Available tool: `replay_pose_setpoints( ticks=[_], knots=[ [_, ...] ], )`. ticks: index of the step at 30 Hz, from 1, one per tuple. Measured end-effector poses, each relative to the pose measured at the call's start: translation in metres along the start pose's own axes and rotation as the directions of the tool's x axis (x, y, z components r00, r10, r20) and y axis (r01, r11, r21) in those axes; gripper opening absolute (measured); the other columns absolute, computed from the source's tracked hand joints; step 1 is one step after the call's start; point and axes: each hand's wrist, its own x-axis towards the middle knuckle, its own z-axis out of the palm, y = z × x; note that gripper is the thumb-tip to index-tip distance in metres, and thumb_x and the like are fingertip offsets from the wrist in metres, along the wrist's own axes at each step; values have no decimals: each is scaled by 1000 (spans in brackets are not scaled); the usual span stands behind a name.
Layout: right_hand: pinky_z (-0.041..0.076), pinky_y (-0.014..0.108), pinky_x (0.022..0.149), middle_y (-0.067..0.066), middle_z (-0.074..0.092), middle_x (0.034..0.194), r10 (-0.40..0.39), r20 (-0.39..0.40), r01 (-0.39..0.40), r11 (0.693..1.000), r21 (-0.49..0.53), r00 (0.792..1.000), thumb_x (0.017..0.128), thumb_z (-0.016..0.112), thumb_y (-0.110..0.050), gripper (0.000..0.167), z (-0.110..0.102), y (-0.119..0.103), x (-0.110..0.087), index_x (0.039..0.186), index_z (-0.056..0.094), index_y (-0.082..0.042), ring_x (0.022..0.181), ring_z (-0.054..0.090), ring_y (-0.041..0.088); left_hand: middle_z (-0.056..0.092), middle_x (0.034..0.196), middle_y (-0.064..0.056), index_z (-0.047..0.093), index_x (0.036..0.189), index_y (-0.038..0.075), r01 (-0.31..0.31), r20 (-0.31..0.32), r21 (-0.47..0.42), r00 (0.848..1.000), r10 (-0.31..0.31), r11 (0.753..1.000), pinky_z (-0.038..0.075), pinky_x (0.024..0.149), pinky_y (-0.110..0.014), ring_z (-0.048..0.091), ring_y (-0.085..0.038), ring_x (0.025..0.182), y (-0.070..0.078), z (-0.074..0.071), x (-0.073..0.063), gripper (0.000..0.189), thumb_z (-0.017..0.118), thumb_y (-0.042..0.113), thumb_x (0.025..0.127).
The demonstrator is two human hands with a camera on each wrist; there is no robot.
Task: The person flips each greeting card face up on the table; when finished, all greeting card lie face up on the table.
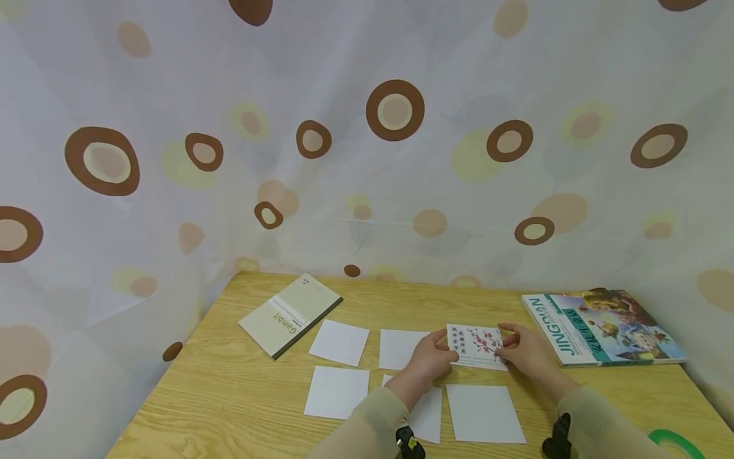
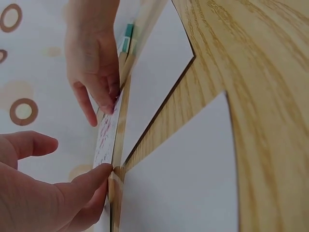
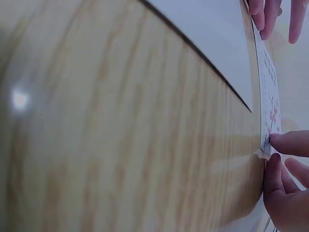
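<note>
A printed card with pink blossoms and dark characters sits between both hands at the back right of several white cards. My left hand pinches its left edge; in the left wrist view, the thumb meets that edge while one finger is raised apart. At the opposite edge, my right hand pinches the card's right side between thumb and finger, also seen in the right wrist view on the card's corner. A white card is partly hidden behind the left hand, and another white card lies partly under the left forearm.
More white cards lie at left, front left and front right. A beige notebook rests at the back left, a colourful book at the right. Green tape shows at the front right corner. A patterned curtain hangs behind the wooden table.
</note>
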Motion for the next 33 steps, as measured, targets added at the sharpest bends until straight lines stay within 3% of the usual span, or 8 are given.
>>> replay_pose_setpoints(
  ticks=[8, 12, 16, 21, 26, 33],
  knots=[
    [50, 31, 73, 17, 62, 101, 2, -4, -2, 999, 37, 1000, 87, 72, -13, 61, 1, -1, -2, 140, 46, 4, 84, 55, 24, 58, 115, -16, 47, 145, 0, 37, 28, -66, 999, -35, 997, 58, 88, -36, 60, -19, 93, 3, -4, -3, 67, 63, -6, 80],
    [51, 30, 73, 19, 63, 103, -1, -2, 1, 999, 54, 1000, 89, 71, -14, 61, 0, 0, -4, 141, 45, 3, 84, 55, 24, 56, 119, -16, 40, 148, -3, 50, 93, -125, 995, -39, 991, 58, 90, -37, 60, -18, 96, 2, -11, -4, 70, 61, -6, 82],
    [51, 32, 74, 20, 63, 106, -13, 2, 13, 998, 55, 1000, 89, 71, -17, 62, -2, 4, -6, 142, 44, 2, 87, 57, 25, 57, 118, -17, 33, 151, -3, 72, 175, -178, 984, -41, 981, 58, 85, -34, 56, -15, 87, -1, -21, -5, 75, 59, -7, 82],
    [54, 38, 78, 21, 65, 108, -90, -1, 90, 995, 42, 996, 88, 73, -13, 60, -5, 7, -14, 139, 48, 5, 93, 60, 27, 59, 112, -15, 31, 152, -5, 90, 236, -185, 971, -45, 979, 58, 87, -42, 57, -16, 84, 0, -32, -10, 72, 59, -7, 85],
    [56, 42, 80, 19, 65, 109, -178, 19, 178, 984, 25, 984, 84, 77, -12, 61, -10, 5, -28, 137, 51, 3, 95, 62, 28, 59, 102, -12, 35, 150, -4, 109, 258, -127, 963, -73, 986, 58, 88, -48, 62, -17, 83, 1, -38, -17, 68, 61, -5, 87],
    [57, 39, 78, 13, 66, 110, -332, 79, 336, 941, -46, 940, 78, 83, -15, 64, -13, 9, -46, 134, 56, -1, 96, 63, 26, 62, 110, -16, 35, 151, -2, 138, 276, -66, 954, -115, 988, 60, 83, -43, 71, -26, 91, 3, -44, -29, 69, 61, -4, 87]
  ],
)
